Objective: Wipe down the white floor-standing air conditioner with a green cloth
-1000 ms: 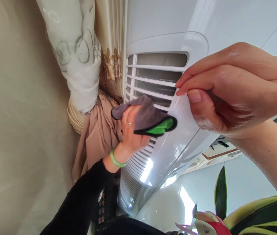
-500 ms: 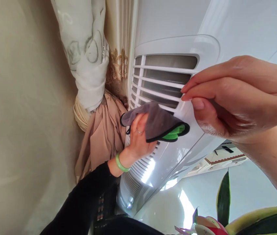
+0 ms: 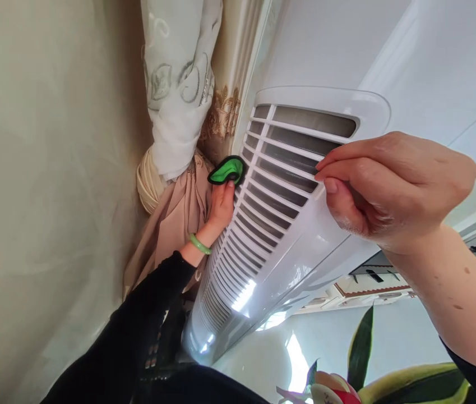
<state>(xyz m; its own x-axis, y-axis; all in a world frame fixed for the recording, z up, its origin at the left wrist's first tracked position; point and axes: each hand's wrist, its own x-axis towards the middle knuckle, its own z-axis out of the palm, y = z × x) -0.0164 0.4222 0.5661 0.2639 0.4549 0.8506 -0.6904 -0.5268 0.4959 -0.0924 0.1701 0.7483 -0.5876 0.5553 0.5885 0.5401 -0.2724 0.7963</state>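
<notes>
My left hand (image 3: 222,205), with a green bangle at the wrist, is closed on a cleaning cloth (image 3: 230,168). The cloth's green side and black edging show at the far side edge of a white slatted grille (image 3: 258,174). That grille is part of a tall white cabinet unit (image 3: 305,269), seemingly an air conditioner, with dark mesh behind its slats. My right hand (image 3: 393,191) has its fingers pressed together, fingertips at the near ends of the slats. What the thumb presses against is hidden.
A white embroidered curtain (image 3: 179,84) and a gathered pinkish drape (image 3: 168,219) hang close beside the unit on the left. A beige wall (image 3: 52,168) lies further left. A leafy potted plant (image 3: 361,345) stands at lower right, with a white cabinet (image 3: 368,292) behind.
My left hand has carried the cloth from across the slats to the grille's far left edge, turning its green side up. My right hand stays at the slat ends. The view has shifted slightly.
</notes>
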